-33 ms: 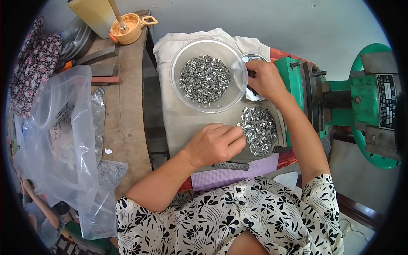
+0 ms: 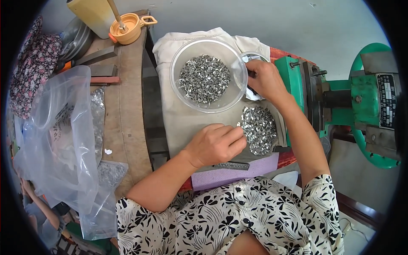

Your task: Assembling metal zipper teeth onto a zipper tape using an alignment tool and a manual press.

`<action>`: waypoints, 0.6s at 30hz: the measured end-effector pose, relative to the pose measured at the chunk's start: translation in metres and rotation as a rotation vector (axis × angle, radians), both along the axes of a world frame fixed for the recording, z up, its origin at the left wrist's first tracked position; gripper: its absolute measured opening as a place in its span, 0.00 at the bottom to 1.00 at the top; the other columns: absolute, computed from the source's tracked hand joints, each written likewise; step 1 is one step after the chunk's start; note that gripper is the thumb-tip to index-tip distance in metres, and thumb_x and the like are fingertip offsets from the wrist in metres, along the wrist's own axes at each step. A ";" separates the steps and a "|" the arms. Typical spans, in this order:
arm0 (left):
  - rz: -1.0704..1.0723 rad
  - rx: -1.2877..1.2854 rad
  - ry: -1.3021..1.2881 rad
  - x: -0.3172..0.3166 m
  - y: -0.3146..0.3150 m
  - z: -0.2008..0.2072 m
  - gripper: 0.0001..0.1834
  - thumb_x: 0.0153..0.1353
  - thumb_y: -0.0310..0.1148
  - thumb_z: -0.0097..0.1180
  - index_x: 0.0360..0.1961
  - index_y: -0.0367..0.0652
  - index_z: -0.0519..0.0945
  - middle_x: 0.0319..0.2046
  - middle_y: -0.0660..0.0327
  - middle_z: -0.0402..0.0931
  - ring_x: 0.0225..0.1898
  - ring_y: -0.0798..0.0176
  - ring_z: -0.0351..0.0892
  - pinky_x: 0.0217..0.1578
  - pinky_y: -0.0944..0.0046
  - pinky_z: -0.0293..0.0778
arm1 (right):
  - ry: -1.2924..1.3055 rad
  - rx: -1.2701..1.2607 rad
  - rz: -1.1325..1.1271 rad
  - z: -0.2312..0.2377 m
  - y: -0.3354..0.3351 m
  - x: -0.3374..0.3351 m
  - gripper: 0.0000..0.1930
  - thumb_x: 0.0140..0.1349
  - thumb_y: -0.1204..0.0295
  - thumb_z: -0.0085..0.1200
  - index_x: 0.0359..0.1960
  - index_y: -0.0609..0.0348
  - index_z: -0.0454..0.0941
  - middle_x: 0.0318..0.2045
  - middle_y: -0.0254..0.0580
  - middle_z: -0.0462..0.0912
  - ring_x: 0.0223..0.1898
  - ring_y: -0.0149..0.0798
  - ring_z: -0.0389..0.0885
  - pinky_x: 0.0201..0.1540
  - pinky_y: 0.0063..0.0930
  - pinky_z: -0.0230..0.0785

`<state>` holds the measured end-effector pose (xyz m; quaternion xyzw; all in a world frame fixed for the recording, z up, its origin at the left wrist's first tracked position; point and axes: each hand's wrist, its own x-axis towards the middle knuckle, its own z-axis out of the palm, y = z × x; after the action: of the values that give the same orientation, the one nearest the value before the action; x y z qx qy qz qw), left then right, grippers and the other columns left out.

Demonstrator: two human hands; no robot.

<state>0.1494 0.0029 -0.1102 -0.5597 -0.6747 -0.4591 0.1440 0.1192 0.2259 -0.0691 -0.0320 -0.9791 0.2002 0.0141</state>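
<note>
My left hand [image 2: 217, 145] hovers at the left edge of a pile of small, shiny flat metal pieces [image 2: 259, 131] lying on beige cloth. Its fingers are curled together in a pinch; whatever is between them is hidden. At the back right, my right hand [image 2: 267, 79] reaches over a small round container [image 2: 255, 54] lined with clear plastic. Those fingers are bent in toward the contents, and I cannot see what they grip. A large clear plastic bowl [image 2: 204, 46] stands left of that container, holding a heap of small bent metal parts [image 2: 205, 80].
A green machine [image 2: 293, 85] with a handwheel [image 2: 370, 158] flanks the cloth on the right. Near me lie a purple mat [image 2: 259, 166] and a dark narrow strip [image 2: 231, 166]. The wooden table [image 2: 127, 102] at left holds plastic bags [image 2: 85, 170] and an orange lid [image 2: 132, 29].
</note>
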 end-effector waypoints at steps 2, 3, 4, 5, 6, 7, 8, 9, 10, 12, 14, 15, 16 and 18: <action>-0.013 0.012 0.004 0.001 -0.002 0.000 0.08 0.46 0.28 0.61 0.22 0.46 0.72 0.23 0.67 0.64 0.22 0.69 0.72 0.23 0.67 0.71 | 0.023 0.003 -0.009 -0.005 -0.003 0.004 0.10 0.53 0.72 0.64 0.37 0.61 0.86 0.29 0.49 0.84 0.30 0.50 0.84 0.36 0.42 0.75; -0.015 0.004 0.005 0.002 -0.001 -0.001 0.08 0.46 0.28 0.61 0.22 0.45 0.73 0.23 0.67 0.64 0.22 0.69 0.72 0.23 0.67 0.71 | 0.071 0.015 -0.009 -0.008 -0.002 0.006 0.10 0.53 0.73 0.65 0.37 0.61 0.86 0.29 0.50 0.84 0.30 0.51 0.83 0.36 0.42 0.75; -0.017 -0.005 0.008 0.003 -0.001 -0.001 0.07 0.46 0.28 0.61 0.23 0.45 0.73 0.23 0.67 0.64 0.23 0.69 0.72 0.23 0.67 0.71 | 0.120 0.026 -0.009 -0.009 -0.002 0.008 0.09 0.53 0.73 0.65 0.37 0.61 0.86 0.30 0.50 0.84 0.30 0.52 0.83 0.36 0.43 0.74; -0.020 -0.005 0.011 0.004 0.001 -0.001 0.07 0.46 0.28 0.61 0.23 0.45 0.73 0.23 0.67 0.64 0.23 0.69 0.72 0.23 0.67 0.71 | 0.123 0.026 -0.012 -0.008 -0.001 0.008 0.09 0.53 0.73 0.65 0.37 0.61 0.86 0.30 0.50 0.84 0.30 0.52 0.83 0.36 0.43 0.74; -0.026 -0.003 -0.001 0.006 0.001 -0.001 0.07 0.46 0.28 0.61 0.23 0.45 0.73 0.24 0.67 0.64 0.23 0.69 0.72 0.23 0.67 0.71 | 0.112 0.016 -0.004 -0.010 0.001 0.008 0.09 0.54 0.73 0.64 0.36 0.61 0.86 0.30 0.50 0.84 0.30 0.53 0.83 0.36 0.43 0.74; -0.034 -0.002 -0.013 0.007 0.001 -0.001 0.07 0.46 0.28 0.61 0.24 0.45 0.74 0.24 0.67 0.64 0.23 0.68 0.73 0.24 0.67 0.71 | 0.102 0.005 0.003 -0.012 0.002 0.008 0.08 0.54 0.73 0.64 0.36 0.61 0.85 0.30 0.51 0.84 0.30 0.54 0.82 0.36 0.44 0.74; -0.039 -0.012 -0.007 0.006 0.001 0.000 0.07 0.46 0.28 0.61 0.24 0.45 0.74 0.24 0.67 0.64 0.23 0.68 0.73 0.24 0.67 0.71 | 0.108 -0.004 -0.002 -0.013 0.002 0.007 0.08 0.54 0.73 0.64 0.36 0.61 0.85 0.30 0.51 0.84 0.30 0.54 0.82 0.36 0.44 0.74; -0.063 -0.010 -0.020 0.006 0.001 0.000 0.08 0.46 0.26 0.64 0.27 0.44 0.76 0.24 0.66 0.68 0.23 0.67 0.74 0.23 0.67 0.72 | 0.122 0.010 0.002 -0.011 0.002 0.008 0.08 0.54 0.73 0.63 0.35 0.62 0.85 0.30 0.51 0.84 0.30 0.54 0.82 0.36 0.44 0.74; -0.090 -0.009 -0.034 0.006 0.001 0.001 0.09 0.47 0.24 0.67 0.30 0.43 0.79 0.25 0.66 0.72 0.23 0.66 0.76 0.23 0.67 0.72 | 0.136 0.024 0.006 -0.009 0.002 0.009 0.07 0.55 0.73 0.63 0.34 0.62 0.85 0.30 0.51 0.83 0.31 0.54 0.82 0.37 0.44 0.74; -0.089 -0.003 -0.067 0.006 0.001 0.004 0.09 0.47 0.24 0.67 0.30 0.42 0.80 0.25 0.65 0.73 0.23 0.65 0.76 0.23 0.66 0.73 | 0.163 -0.017 -0.010 -0.009 0.002 0.014 0.07 0.56 0.73 0.62 0.34 0.63 0.84 0.30 0.51 0.84 0.31 0.54 0.82 0.36 0.43 0.74; -0.055 -0.006 -0.142 0.008 0.000 0.004 0.08 0.49 0.26 0.64 0.30 0.43 0.77 0.28 0.65 0.71 0.27 0.63 0.76 0.28 0.63 0.75 | 0.175 -0.131 -0.071 -0.010 0.003 0.018 0.07 0.56 0.72 0.62 0.34 0.63 0.84 0.31 0.51 0.84 0.31 0.54 0.83 0.37 0.43 0.74; -0.059 -0.010 -0.145 0.011 0.000 0.007 0.08 0.49 0.26 0.64 0.30 0.43 0.77 0.28 0.65 0.71 0.27 0.63 0.76 0.28 0.63 0.75 | 0.169 -0.151 -0.103 -0.005 0.002 0.021 0.08 0.57 0.72 0.62 0.34 0.64 0.83 0.30 0.50 0.85 0.29 0.49 0.83 0.36 0.39 0.75; -0.033 -0.049 -0.202 0.013 0.000 0.012 0.08 0.50 0.26 0.64 0.31 0.42 0.78 0.29 0.64 0.72 0.28 0.62 0.77 0.29 0.62 0.75 | 0.160 -0.209 -0.135 -0.002 0.002 0.025 0.08 0.58 0.71 0.63 0.35 0.64 0.84 0.29 0.49 0.85 0.28 0.46 0.83 0.35 0.36 0.75; -0.025 -0.097 -0.341 0.021 0.003 0.026 0.09 0.49 0.25 0.64 0.34 0.40 0.79 0.32 0.62 0.73 0.31 0.60 0.78 0.31 0.62 0.76 | 0.134 -0.337 -0.209 -0.007 0.013 0.033 0.10 0.59 0.70 0.64 0.37 0.65 0.84 0.28 0.44 0.86 0.27 0.32 0.82 0.33 0.27 0.74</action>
<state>0.1708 0.0057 -0.0843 -0.4881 -0.7037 -0.5163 -0.0054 0.1517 0.2392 -0.0758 -0.1219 -0.9200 0.3604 0.0943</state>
